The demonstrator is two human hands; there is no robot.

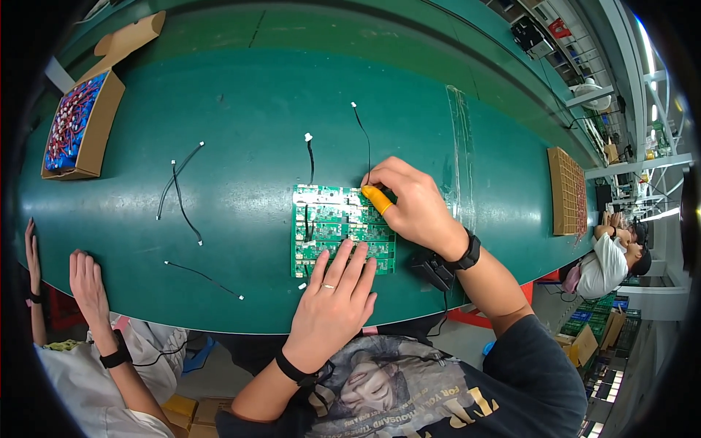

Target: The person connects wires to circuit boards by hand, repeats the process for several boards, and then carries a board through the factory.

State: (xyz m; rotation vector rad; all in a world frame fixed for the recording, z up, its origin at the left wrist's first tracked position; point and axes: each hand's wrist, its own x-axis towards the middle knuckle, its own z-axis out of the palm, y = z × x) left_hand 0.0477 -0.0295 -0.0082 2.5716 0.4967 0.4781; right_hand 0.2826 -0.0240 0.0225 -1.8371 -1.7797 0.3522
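A green circuit board panel (299, 252) lies flat on the table in front of me, with rows of small parts. My left hand (332, 296) rests on its lower part, fingers stretched out and apart, holding nothing. At the panel's far edge my right hand (412, 201) pinches the near end of a thin black cable (364, 135). Its thumb wears a yellow finger cot (377, 198). The cable's white connector (354, 104) points away across the table; the pinched end is hidden by the fingers. Left of it, a second black cable (311, 160) reaches the panel's far edge.
Several loose black cables (179, 193) lie to the left. An open cardboard box (106, 124) holds blue parts with red wires; a divided box (561, 193) stands far right. A black device (431, 270) sits by my right wrist. A co-worker's hand (89, 288) rests at the table edge.
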